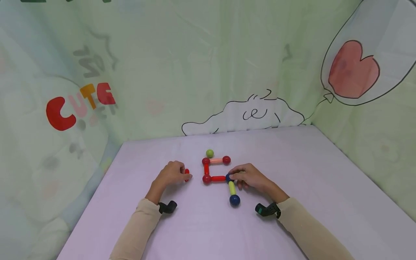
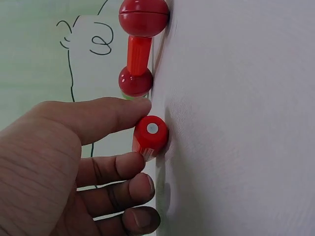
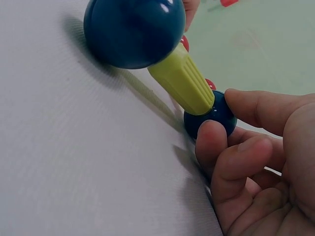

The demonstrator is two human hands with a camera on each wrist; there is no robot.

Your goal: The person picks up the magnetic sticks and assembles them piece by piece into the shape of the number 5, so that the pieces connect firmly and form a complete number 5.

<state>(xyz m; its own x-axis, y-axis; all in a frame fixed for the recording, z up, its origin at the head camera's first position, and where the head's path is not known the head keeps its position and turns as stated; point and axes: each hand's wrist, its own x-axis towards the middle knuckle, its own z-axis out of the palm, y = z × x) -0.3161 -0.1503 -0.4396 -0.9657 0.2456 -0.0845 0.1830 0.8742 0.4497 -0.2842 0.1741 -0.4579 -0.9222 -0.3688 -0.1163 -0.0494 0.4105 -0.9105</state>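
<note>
At frame centre, your right hand [image 1: 251,177] pinches the blue ball [image 1: 229,177] while your left hand [image 1: 170,174] pinches a loose red rod [image 1: 186,174], likely needing alignment onto the frame next.

We wore beige long sleeves [image 1: 302,225] on both arms, black strap mounts at each wrist; right mount [image 1: 267,209] had a teal spot.

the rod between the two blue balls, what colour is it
Yellow-green. The ribbed rod shows best in the right wrist view, joining the two blue balls.
</note>
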